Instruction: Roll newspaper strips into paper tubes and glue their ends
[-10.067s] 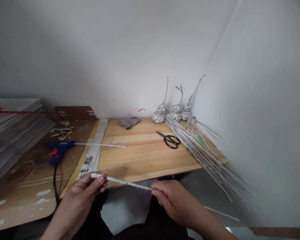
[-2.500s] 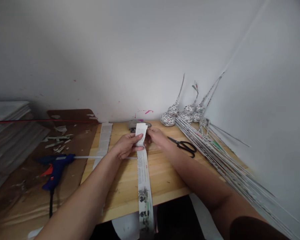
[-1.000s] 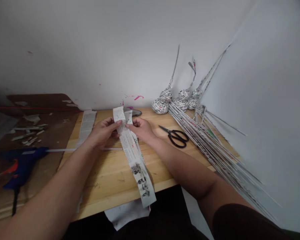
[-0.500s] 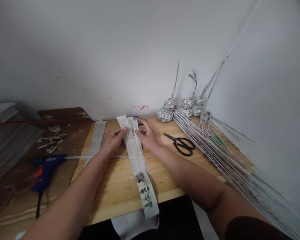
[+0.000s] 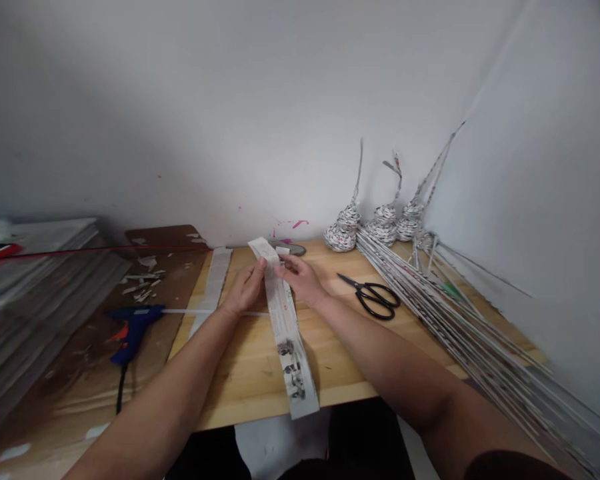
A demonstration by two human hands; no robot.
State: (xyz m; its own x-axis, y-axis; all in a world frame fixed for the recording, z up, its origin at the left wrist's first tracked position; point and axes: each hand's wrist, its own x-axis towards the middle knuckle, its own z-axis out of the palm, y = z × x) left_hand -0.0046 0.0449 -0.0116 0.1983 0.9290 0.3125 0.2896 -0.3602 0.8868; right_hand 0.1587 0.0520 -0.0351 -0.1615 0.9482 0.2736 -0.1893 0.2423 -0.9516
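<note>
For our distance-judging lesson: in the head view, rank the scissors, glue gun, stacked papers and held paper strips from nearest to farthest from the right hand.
1. Paper strips: against the right hand.
2. Scissors: to its right.
3. Glue gun: to the left.
4. Stacked papers: far left.

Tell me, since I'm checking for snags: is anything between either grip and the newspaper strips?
Nothing visible is. The left grip and right grip both touch the newspaper strips, with no object between. The black-handled scissors lie off to the right, the blue glue gun off to the left.
</note>
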